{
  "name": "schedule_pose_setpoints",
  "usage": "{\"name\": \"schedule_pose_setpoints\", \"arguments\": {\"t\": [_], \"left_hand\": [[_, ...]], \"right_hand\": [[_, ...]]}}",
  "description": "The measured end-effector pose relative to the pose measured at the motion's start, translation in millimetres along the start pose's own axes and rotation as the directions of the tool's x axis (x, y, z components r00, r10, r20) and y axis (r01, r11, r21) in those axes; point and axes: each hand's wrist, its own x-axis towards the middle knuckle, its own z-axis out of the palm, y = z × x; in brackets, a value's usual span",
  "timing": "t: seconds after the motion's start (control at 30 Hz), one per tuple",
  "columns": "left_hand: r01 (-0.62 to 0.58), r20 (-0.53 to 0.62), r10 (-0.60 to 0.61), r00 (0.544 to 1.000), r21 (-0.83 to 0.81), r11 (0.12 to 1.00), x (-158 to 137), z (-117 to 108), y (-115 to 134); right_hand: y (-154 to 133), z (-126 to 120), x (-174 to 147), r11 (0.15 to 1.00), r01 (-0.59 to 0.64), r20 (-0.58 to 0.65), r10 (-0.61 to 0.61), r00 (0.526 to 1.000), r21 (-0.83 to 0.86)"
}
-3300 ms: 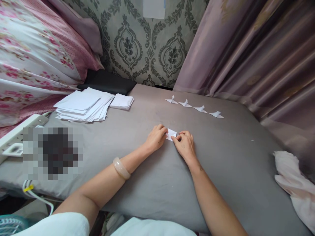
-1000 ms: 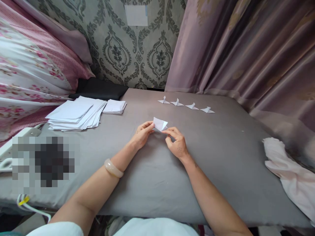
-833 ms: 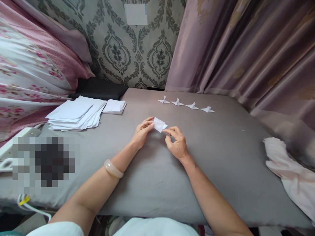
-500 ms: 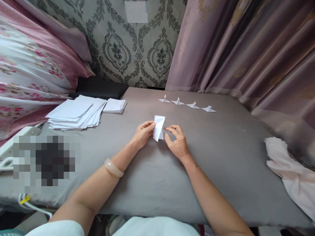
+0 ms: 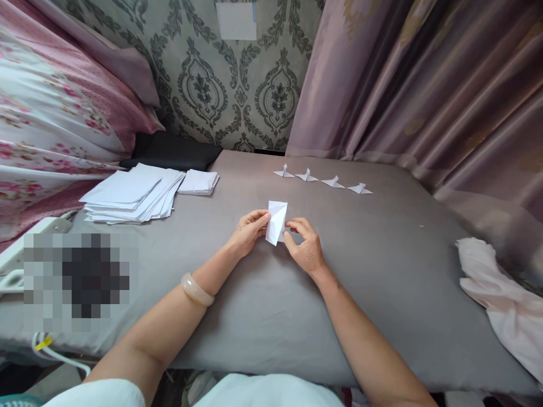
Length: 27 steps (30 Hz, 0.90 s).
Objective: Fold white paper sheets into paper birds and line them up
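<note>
A small folded piece of white paper (image 5: 277, 221), creased and with a flap at its lower right, is held up over the grey cloth in the middle of the view. My left hand (image 5: 250, 229) pinches its left edge, thumb in front and fingers behind. At the right edge, the thumb and forefinger of my right hand (image 5: 306, 246) close on the lower flap; their exact contact is hard to see. Beyond my hands stand several small folded paper birds (image 5: 307, 175) in a slanting row.
At the left lie a large stack of white paper (image 5: 127, 195) and a smaller stack (image 5: 198, 182), with a black folded item (image 5: 173, 150) behind. A white power strip (image 5: 29, 243) and a blurred patch are nearer me. Pale pink cloth (image 5: 492, 282) lies at the right edge.
The folded paper has shifted slightly right and turned more of its face toward me. My right thumb and forefinger, apart from it before, now meet its right edge.
</note>
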Motion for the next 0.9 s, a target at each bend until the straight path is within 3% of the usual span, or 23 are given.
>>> {"name": "schedule_pose_setpoints", "arguments": {"t": [0.33, 0.53, 0.67, 0.8, 0.9], "left_hand": [[-0.069, 0.257, 0.001, 0.966, 0.254, 0.965, -12, 10, -7], [0.039, 0.252, -0.072, 0.965, 0.133, 0.99, -15, 13, -1], [0.044, 0.253, -0.083, 0.964, 0.156, 0.987, -16, 12, -1], [0.045, 0.125, -0.059, 0.99, 0.112, 0.993, -9, 7, -8], [0.042, 0.047, -0.046, 0.998, 0.095, 0.995, -2, 0, -10]], "right_hand": [[2, 1, 1, 0.989, -0.145, -0.022, 0.145, 0.989, 0.002], [7, 2, -1, 0.951, -0.295, -0.08, 0.288, 0.954, -0.092], [5, 1, 0, 0.932, -0.356, -0.074, 0.352, 0.933, -0.068], [9, 1, 2, 0.906, -0.404, -0.006, 0.408, 0.913, 0.122], [15, 1, 3, 0.838, -0.436, 0.058, 0.443, 0.895, 0.327]]}}
